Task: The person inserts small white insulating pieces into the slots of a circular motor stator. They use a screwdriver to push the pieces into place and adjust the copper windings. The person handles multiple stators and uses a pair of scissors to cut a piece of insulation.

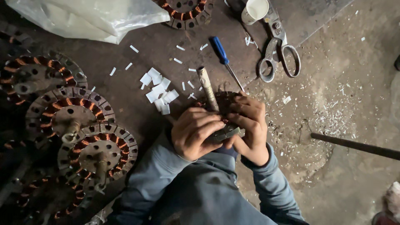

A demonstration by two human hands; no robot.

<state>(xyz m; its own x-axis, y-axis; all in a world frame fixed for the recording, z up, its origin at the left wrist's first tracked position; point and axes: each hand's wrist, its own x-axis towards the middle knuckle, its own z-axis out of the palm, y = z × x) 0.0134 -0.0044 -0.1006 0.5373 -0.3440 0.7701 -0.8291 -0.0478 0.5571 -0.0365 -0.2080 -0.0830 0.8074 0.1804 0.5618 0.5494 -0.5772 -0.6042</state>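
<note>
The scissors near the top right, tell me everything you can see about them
The scissors are large, all metal and dull grey, worn-looking. They lie flat on the dark work surface with two oval finger loops pointing down-right and the pivot screw above them. The blades run up toward a white cup, which covers their tips, so whether they are shut cannot be told. A blue-handled screwdriver lies apart to their left. Neither hand touches them.

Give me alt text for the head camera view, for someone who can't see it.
Seen from above, a person's left hand and right hand grip a round motor stator with a shaft. Paper slips, a blue screwdriver and scissors lie beyond; more copper-wound stators lie to the left.
</note>
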